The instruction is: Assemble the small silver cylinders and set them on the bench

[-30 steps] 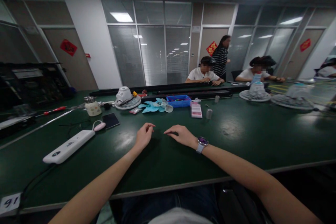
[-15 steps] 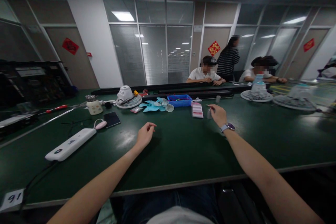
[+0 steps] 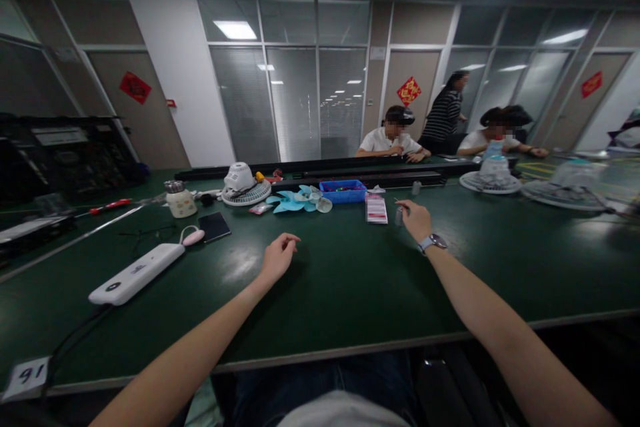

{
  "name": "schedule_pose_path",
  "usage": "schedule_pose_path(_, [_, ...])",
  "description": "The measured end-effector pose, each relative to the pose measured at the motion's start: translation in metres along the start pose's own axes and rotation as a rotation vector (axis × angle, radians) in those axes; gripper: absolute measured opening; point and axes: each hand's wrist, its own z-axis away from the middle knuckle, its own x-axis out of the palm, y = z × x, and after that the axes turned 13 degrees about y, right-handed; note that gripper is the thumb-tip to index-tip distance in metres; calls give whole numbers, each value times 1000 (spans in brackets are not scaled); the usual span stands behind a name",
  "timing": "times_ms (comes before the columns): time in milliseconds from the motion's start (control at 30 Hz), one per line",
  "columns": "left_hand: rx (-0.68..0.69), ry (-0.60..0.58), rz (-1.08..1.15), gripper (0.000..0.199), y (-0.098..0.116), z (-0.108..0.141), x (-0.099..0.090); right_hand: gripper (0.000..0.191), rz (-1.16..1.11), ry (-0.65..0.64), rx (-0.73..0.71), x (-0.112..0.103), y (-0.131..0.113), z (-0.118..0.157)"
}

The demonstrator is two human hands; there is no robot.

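Note:
My left hand (image 3: 279, 257) is over the green table, fingers loosely bent and pointing right, with nothing visible in it. Farther right, my right hand (image 3: 416, 220), with a watch (image 3: 434, 241) on its wrist, has thumb and forefinger drawn together in a pinch. Whatever may be between those fingertips is too small to make out. Just below them stands a small grey cylinder (image 3: 399, 217); whether the hand touches it I cannot tell. A red-and-white printed card (image 3: 377, 209) lies left of the cylinder. Behind the card is a blue tray (image 3: 343, 196) of small parts.
Light-blue fan blades (image 3: 295, 201) and a white fan head (image 3: 240, 181) lie at the back left. Nearer are a bottle (image 3: 180, 201), a phone (image 3: 215, 227) and a white power strip (image 3: 137, 273). Another small cylinder (image 3: 416, 188) stands beyond my right hand. People sit opposite.
Both my hands stay almost where they were. In the background, a standing person in a striped top has moved slightly right and leans forward.

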Motion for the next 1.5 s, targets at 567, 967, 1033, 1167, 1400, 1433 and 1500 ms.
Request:
schedule_pose_path(567, [5, -35, 21, 30, 0, 0, 1, 41, -256, -4, 509, 33, 23, 16])
schedule_pose_path(967, [15, -53, 33, 32, 0, 0, 0, 37, -336, 26, 635, 44, 31, 15])
schedule_pose_path(1033, [11, -51, 29, 32, 1, 1, -1, 37, -324, 18, 655, 45, 33, 16])
schedule_pose_path(1167, [14, -50, 19, 32, 1, 1, 0, 40, -282, -3, 677, 44, 34, 18])
schedule_pose_path(1400, [29, -77, 27, 34, -2, 1, 0, 43, -202, 14, 647, 34, 25, 19])
schedule_pose_path(1433, [28, -81, 29, 34, -1, 1, 0, 42, -192, 25, 642, 32, 23, 19])
schedule_pose_path(1500, [32, -88, 30, 34, 2, 2, -1, 43, -177, 56, 628, 28, 18, 17])
